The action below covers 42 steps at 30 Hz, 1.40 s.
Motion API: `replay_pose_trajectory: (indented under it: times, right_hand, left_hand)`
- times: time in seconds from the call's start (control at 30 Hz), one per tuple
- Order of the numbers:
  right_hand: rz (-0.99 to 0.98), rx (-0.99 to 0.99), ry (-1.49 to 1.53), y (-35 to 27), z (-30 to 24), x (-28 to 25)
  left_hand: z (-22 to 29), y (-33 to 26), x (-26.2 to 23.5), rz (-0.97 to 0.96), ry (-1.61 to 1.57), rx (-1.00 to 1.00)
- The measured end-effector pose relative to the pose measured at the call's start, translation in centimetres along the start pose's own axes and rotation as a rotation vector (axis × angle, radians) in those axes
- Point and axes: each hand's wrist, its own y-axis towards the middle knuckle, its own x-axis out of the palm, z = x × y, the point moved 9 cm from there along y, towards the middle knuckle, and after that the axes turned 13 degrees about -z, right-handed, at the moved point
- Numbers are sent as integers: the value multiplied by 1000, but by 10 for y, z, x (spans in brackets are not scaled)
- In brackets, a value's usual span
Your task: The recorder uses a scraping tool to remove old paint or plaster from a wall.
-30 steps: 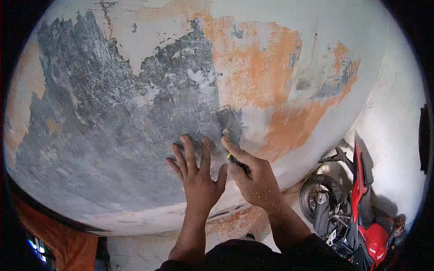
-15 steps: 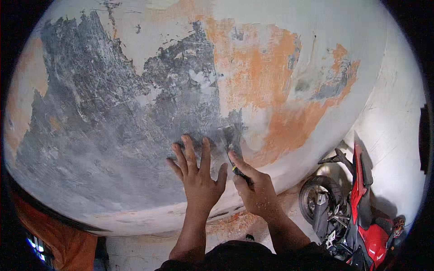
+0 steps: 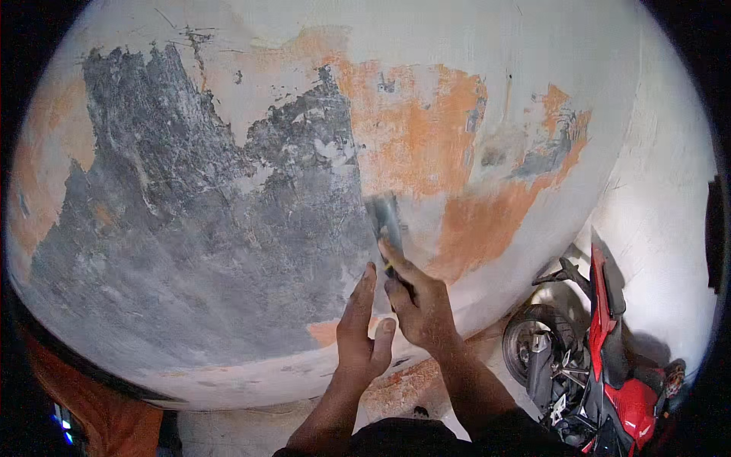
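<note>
One scraper (image 3: 384, 215) in right grip (image 3: 423, 306); patchy wall (image 3: 304, 206)

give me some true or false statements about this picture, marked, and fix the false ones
1. The right hand grips a scraper. True.
2. The left hand holds a brush. False: the left hand holds nothing.
3. A red and black motorbike is at the picture's right. True.
4. The surface is all one colour. False: the surface has grey, orange and pale areas.
5. A large orange patch lies right of the big grey patch. True.
</note>
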Motion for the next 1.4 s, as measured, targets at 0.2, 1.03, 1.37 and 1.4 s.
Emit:
replay_pose_trajectory:
  times: [0.2, 1.03, 1.37, 1.4]
  right_hand:
    - [-87, -228, 175, 5, 5, -8]
    - [128, -927, -1382, 70, -40, -87]
    - [181, -956, -1395, 71, -40, -91]
    - [185, -957, -1394, 70, -40, -92]
  left_hand:
    - [13, 9, 22, -169, 31, -4]
    - [28, 5, 50, 329, 784, -378]
    - [61, 24, 30, 256, 645, -589]
    - [50, 13, 38, 234, 624, -650]
